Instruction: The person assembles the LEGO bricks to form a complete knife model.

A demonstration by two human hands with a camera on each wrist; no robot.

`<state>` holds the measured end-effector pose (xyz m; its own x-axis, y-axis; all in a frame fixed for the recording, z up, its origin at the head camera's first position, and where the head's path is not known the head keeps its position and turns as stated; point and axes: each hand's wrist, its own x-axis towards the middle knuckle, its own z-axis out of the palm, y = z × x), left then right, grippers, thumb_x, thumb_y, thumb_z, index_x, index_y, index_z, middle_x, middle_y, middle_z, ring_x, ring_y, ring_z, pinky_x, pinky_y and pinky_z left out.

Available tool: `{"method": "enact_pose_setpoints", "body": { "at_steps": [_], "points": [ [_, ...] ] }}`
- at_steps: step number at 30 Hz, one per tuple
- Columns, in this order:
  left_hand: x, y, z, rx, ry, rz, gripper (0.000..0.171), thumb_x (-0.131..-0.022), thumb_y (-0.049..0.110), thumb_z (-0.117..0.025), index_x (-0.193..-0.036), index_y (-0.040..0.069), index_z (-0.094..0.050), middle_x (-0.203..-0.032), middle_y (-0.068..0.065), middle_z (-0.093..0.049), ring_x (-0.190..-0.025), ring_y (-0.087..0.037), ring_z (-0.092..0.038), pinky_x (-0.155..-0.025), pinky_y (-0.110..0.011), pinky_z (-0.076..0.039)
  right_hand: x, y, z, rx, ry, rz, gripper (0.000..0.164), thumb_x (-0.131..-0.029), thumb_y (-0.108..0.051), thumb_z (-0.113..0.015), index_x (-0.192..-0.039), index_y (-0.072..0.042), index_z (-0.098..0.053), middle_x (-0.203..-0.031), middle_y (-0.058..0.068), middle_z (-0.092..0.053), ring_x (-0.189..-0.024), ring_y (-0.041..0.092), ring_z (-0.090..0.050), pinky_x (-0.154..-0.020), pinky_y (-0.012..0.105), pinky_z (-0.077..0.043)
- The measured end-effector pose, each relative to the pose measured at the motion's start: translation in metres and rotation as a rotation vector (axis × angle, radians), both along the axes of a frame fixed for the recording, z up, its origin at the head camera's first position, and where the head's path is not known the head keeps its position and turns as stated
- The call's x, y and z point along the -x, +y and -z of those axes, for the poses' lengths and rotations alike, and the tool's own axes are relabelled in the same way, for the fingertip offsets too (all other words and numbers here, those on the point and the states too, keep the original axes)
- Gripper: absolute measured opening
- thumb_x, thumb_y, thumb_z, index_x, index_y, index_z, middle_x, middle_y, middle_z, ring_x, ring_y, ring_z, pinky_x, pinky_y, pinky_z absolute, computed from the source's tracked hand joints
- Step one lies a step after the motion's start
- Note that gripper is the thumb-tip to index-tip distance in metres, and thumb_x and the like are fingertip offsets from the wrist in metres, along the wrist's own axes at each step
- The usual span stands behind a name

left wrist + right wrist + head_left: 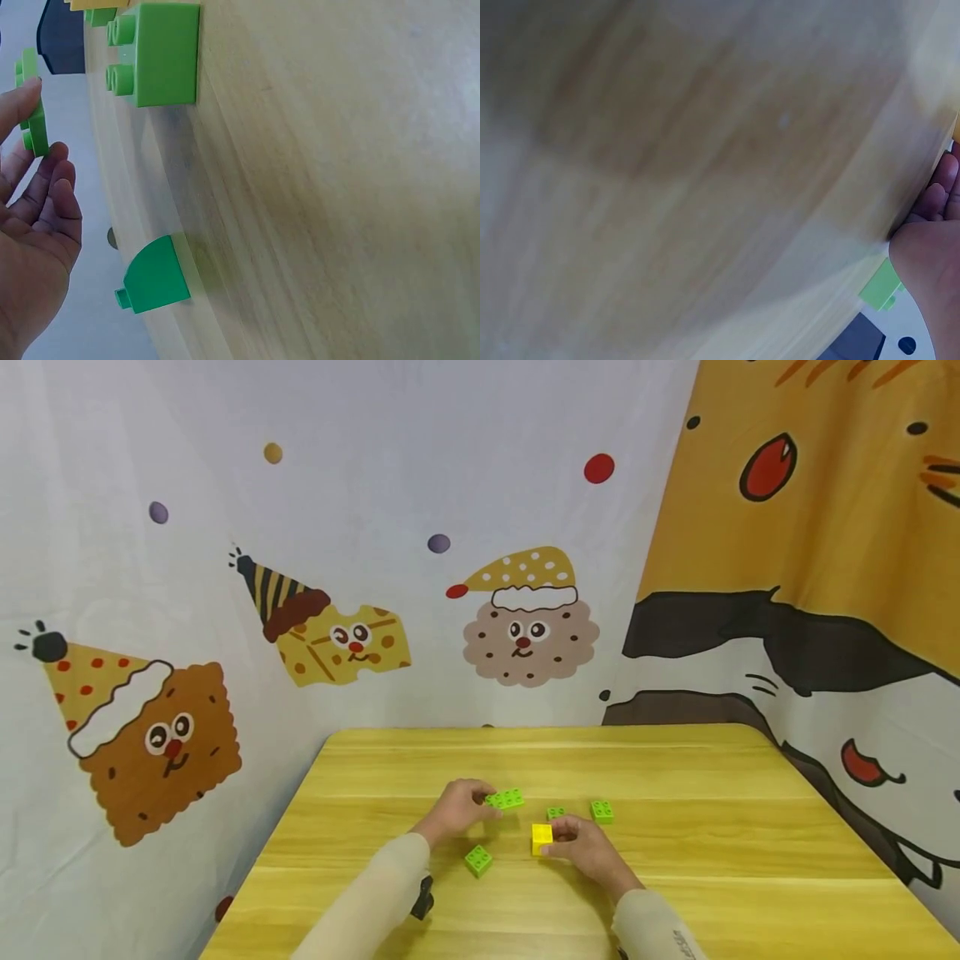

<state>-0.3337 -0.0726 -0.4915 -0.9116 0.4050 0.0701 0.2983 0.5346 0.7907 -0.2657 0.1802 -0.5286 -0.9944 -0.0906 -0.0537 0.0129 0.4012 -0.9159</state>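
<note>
My left hand (459, 810) pinches a light green flat studded brick (506, 799) between thumb and fingers. In the left wrist view that thin brick (33, 112) is held above the table. To its right in the head view, my right hand (588, 849) grips a yellow block (542, 840) by its right side; whether the block touches the table I cannot tell. A square green brick (478, 861) with studs sits between the two arms. Just beyond the right hand is another green brick (556, 812), partly hidden by the fingers.
One more green brick (602, 812) lies to the right, behind the right hand. A darker green curved brick (156, 276) stands on the table in the left wrist view. The wooden table (712, 777) ends at a cartoon-printed curtain (435, 460).
</note>
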Motion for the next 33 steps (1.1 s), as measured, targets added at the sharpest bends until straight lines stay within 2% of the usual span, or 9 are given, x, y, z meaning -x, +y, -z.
{"method": "enact_pose_setpoints", "body": {
  "at_steps": [10, 23, 33],
  "points": [
    [-0.003, 0.001, -0.003, 0.008, -0.042, 0.047, 0.034, -0.087, 0.023, -0.079, -0.118, 0.011, -0.070, -0.097, 0.003, -0.064, -0.089, -0.016, -0.055, -0.076, -0.035, -0.048, 0.000, 0.000, -0.002, 0.024, -0.010, -0.016, 0.035, -0.082, -0.015, -0.082, -0.110, -0.001, -0.067, -0.099, 0.005, -0.066, -0.090, 0.020, -0.058, -0.081, 0.036, -0.050],
    [-0.007, 0.012, -0.003, 0.062, -0.062, 0.102, 0.035, -0.088, 0.030, -0.078, -0.120, 0.018, -0.071, -0.103, 0.008, -0.063, -0.093, -0.014, -0.056, -0.080, -0.036, -0.048, 0.004, 0.000, 0.000, 0.023, -0.022, 0.005, 0.035, -0.080, -0.017, -0.084, -0.108, -0.003, -0.069, -0.098, 0.003, -0.067, -0.089, 0.019, -0.059, -0.081, 0.036, -0.050],
    [-0.014, 0.028, 0.001, 0.034, -0.071, 0.138, 0.034, -0.084, 0.032, -0.082, -0.113, 0.019, -0.073, -0.098, 0.010, -0.064, -0.090, -0.011, -0.057, -0.079, -0.032, -0.049, 0.002, 0.001, -0.002, 0.044, -0.014, -0.016, 0.034, -0.081, -0.015, -0.083, -0.108, -0.001, -0.069, -0.097, 0.004, -0.067, -0.088, 0.019, -0.060, -0.079, 0.034, -0.050]
  ]
}}
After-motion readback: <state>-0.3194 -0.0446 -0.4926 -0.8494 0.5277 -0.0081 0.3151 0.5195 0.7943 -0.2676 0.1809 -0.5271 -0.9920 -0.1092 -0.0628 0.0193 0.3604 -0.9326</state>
